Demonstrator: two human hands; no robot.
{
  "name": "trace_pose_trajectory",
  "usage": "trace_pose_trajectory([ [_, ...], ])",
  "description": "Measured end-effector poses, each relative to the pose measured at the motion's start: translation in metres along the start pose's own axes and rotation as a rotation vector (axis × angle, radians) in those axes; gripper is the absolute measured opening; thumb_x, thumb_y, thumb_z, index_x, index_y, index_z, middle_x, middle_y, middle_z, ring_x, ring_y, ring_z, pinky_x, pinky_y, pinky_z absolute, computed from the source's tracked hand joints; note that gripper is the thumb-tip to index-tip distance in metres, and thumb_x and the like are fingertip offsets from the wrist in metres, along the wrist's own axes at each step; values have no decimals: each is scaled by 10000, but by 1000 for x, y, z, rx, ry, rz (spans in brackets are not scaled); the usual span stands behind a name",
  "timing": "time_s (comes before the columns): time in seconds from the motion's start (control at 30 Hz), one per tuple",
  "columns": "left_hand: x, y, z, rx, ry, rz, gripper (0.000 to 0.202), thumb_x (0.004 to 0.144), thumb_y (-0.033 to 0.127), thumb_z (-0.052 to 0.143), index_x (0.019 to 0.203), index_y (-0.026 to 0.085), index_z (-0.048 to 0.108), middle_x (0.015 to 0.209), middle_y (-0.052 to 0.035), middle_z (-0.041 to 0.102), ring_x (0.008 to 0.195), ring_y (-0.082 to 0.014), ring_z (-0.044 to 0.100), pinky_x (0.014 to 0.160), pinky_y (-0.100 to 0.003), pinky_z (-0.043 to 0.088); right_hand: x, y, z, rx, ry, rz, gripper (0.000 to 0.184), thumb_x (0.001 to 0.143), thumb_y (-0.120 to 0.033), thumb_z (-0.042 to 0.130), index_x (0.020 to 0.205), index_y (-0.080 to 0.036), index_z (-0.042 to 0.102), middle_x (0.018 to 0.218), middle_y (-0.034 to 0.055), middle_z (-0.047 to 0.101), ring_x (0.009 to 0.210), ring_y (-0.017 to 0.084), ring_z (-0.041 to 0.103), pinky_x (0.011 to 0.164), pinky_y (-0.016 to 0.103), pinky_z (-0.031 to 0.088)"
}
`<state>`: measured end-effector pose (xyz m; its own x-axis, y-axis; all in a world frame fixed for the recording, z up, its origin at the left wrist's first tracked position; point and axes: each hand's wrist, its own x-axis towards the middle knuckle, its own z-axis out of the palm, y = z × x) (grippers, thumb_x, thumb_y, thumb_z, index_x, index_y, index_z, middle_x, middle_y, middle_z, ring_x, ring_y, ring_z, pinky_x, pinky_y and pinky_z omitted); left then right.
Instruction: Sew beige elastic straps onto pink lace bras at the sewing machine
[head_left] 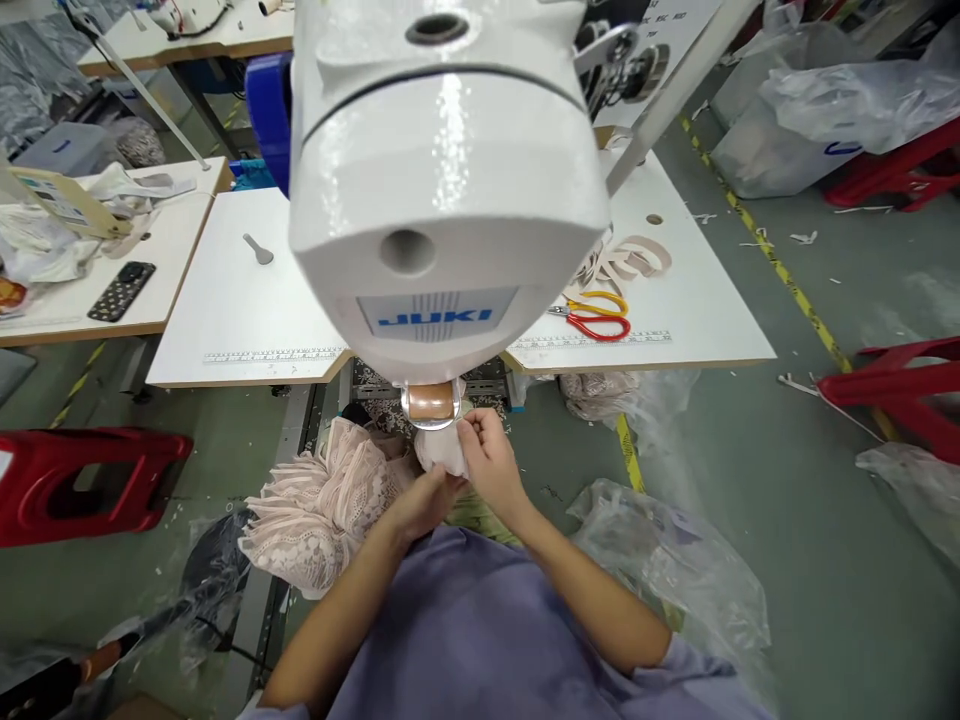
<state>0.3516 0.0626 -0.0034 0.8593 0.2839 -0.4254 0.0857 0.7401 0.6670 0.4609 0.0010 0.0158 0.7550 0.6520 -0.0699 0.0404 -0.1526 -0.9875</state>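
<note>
A white sewing machine [450, 170] marked JUKI fills the upper middle. Just below its head, a pale pink piece of fabric [441, 448] is stretched between my hands. My left hand [429, 500] grips its lower edge, the fingertips partly tucked under the cloth. Higher up and to the right, my right hand [487, 455] pinches the cloth's side with thumb and fingers, close to the machine's rounded metal guard [431, 404]. The needle area is hidden behind the head. Beside my left forearm hangs a thick bundle of pale pink lace pieces [322, 505].
Red-and-yellow-handled thread snips [598, 315] lie on the white table [705, 310] at right, near beige elastic strips [630, 260]. A small grey tool [259, 250] rests on the left side. A red stool [90, 485] stands at left; clear plastic bags [675, 570] lie on the floor at right.
</note>
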Motion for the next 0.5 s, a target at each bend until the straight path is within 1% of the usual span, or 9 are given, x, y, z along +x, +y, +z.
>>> trace_pose_trajectory([
  [0.07, 6, -2, 10, -67, 126, 96, 554, 749, 640, 742, 1101, 216, 689, 1155, -82, 687, 1189, -253, 593, 1058, -384, 438, -12, 3, 12, -24, 48, -37, 220, 994, -435, 472, 982, -217, 498, 900, 56, 600, 819, 212, 591, 743, 358, 495],
  [0.17, 5, 2, 23, -74, 354, 221, 451, 801, 499, 759, 1136, 214, 657, 1145, -60, 687, 1158, -221, 607, 1045, -331, 436, -26, 12, 21, -12, 63, -61, 222, 1002, -438, 470, 995, -219, 506, 923, 67, 622, 829, 218, 613, 741, 362, 515],
  [0.23, 0, 9, 26, 54, 454, 274, 400, 867, 482, 696, 1133, 188, 650, 1079, -70, 698, 1076, -221, 637, 978, -335, 471, -30, 17, 17, 9, 14, -39, 220, 1006, -434, 469, 986, -222, 524, 889, 50, 625, 780, 202, 614, 690, 338, 519],
  [0.27, -3, 14, 25, 187, 467, 295, 375, 902, 484, 650, 1121, 180, 648, 1047, -68, 698, 1036, -213, 643, 945, -327, 480, -30, 18, 12, -1, -13, -35, 216, 1003, -429, 477, 972, -224, 538, 850, 35, 620, 737, 193, 604, 654, 324, 510],
  [0.33, -11, 26, 20, 506, 404, 300, 320, 958, 468, 564, 1006, 166, 659, 932, -47, 689, 913, -180, 639, 862, -292, 482, -25, 16, -4, -88, -37, -107, 192, 981, -409, 517, 965, -226, 574, 823, 29, 609, 722, 194, 589, 647, 328, 496],
  [0.4, -18, 40, 13, 726, 282, 258, 348, 963, 452, 549, 798, 159, 640, 754, -20, 642, 735, -150, 592, 731, -264, 462, -17, 8, -25, -215, -78, -271, 210, 935, -404, 585, 1049, -227, 599, 968, 74, 628, 885, 240, 604, 761, 381, 501],
  [0.43, -21, 46, 11, 778, 215, 230, 377, 952, 451, 563, 716, 161, 615, 679, -7, 603, 663, -139, 553, 671, -258, 440, -12, 3, -34, -263, -151, -343, 251, 918, -398, 609, 1105, -230, 594, 1059, 94, 625, 976, 263, 594, 820, 405, 493],
  [0.47, -24, 52, 10, 805, 150, 208, 393, 941, 449, 577, 673, 162, 598, 636, 2, 571, 623, -132, 519, 631, -255, 417, -7, -3, -43, -293, -272, -379, 277, 912, -387, 621, 1139, -234, 581, 1113, 100, 619, 1013, 267, 588, 839, 407, 488],
  [0.5, -26, 57, 10, 823, 92, 198, 386, 935, 446, 584, 675, 160, 604, 630, 5, 558, 618, -131, 502, 616, -252, 404, -3, -9, -50, -309, -421, -375, 269, 911, -372, 624, 1138, -237, 571, 1111, 91, 621, 984, 252, 594, 809, 383, 490],
])
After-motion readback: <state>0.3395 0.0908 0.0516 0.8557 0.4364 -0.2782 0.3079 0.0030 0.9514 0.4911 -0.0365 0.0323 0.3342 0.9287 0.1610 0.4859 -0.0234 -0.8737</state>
